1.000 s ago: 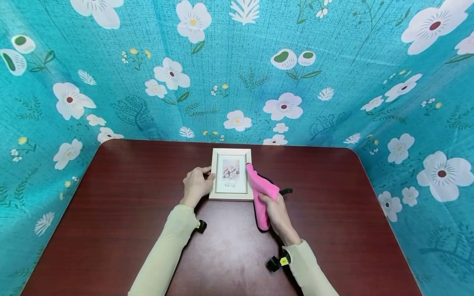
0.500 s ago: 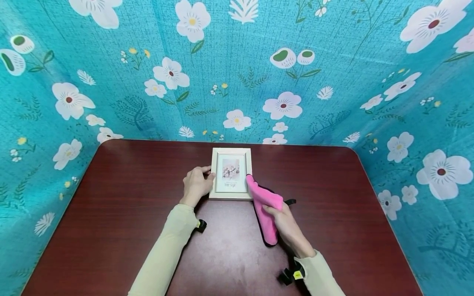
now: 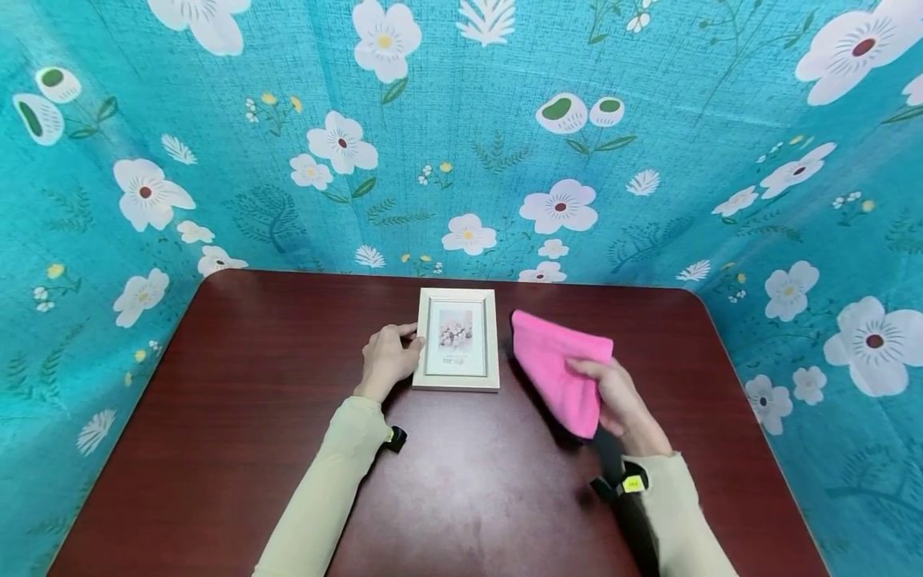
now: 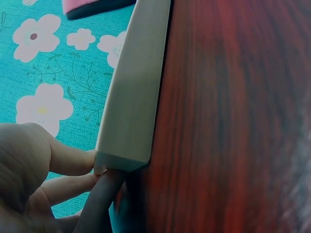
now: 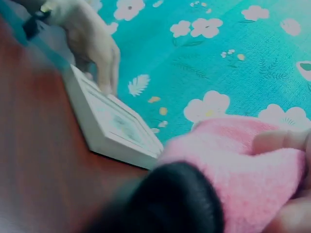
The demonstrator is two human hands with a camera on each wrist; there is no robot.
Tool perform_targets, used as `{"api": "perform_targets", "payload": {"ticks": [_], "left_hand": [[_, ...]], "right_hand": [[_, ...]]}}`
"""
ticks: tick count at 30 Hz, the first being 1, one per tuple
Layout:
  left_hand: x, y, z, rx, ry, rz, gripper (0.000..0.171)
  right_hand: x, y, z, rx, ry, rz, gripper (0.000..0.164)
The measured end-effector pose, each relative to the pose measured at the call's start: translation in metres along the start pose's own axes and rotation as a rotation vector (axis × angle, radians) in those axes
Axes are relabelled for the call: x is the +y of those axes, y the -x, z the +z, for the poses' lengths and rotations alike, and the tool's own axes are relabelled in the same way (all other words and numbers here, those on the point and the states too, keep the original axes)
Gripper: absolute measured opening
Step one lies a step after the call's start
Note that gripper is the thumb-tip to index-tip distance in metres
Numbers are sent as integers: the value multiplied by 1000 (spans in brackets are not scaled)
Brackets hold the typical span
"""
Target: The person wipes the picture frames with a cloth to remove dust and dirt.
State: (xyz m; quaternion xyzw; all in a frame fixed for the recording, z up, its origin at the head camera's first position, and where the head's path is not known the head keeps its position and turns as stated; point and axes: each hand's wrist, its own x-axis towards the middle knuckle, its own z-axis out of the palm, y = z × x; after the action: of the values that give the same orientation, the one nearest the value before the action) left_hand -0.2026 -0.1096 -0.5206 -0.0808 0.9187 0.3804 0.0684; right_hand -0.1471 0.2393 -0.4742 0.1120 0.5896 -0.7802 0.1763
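A cream picture frame (image 3: 456, 336) with a flower print rests at the back middle of the table. My left hand (image 3: 389, 361) pinches its left edge; in the left wrist view, the thumb (image 4: 73, 158) is on one face and fingers go behind the rim. To the right of the frame, apart from it, my right hand (image 3: 623, 401) grips a pink cloth (image 3: 558, 373) with dark edging, thumb on top. In the right wrist view, the cloth (image 5: 228, 170) looks fluffy and bunched, with a blurred black part (image 5: 180, 199) in front. Fingers beneath the cloth are mostly hidden.
The dark red wooden table (image 3: 288, 320) has rounded back corners. A turquoise flowered fabric (image 3: 447, 144) hangs behind it and along both sides. A small black camera is strapped to each wrist, the right one (image 3: 613, 487) close above the table.
My right hand has drawn the pink cloth off the frame's right edge, moving right, and the cloth is spread wider. My left hand keeps its place on the frame.
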Motion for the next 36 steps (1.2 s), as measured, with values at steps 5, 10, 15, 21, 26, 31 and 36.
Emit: {"api": "perform_targets", "payload": {"ticks": [5,10,15,21,26,31,36], "left_hand": [[-1,0,0,1,1,1,40],[-1,-1,-1,5,-2,8,40],[-2,-1,-2,11,1,8,41],[-2,-1,0,10,10,5,40],[-2,-1,2,19,9,7,40],[-2,-1,2,18,17,14,40],[-2,0,0,12,28,8,40]], "right_hand": [[-15,-30,14,153,251,-181,18],[-11,-68,31,169,488,-355,47],[-2,-105,52,84,677,-489,53],[8,-126,71,-62,1061,-584,54],[13,-126,77,-133,1311,-643,59],[14,-121,78,-140,1376,-641,60],[16,-112,77,-148,1334,-619,58]]}}
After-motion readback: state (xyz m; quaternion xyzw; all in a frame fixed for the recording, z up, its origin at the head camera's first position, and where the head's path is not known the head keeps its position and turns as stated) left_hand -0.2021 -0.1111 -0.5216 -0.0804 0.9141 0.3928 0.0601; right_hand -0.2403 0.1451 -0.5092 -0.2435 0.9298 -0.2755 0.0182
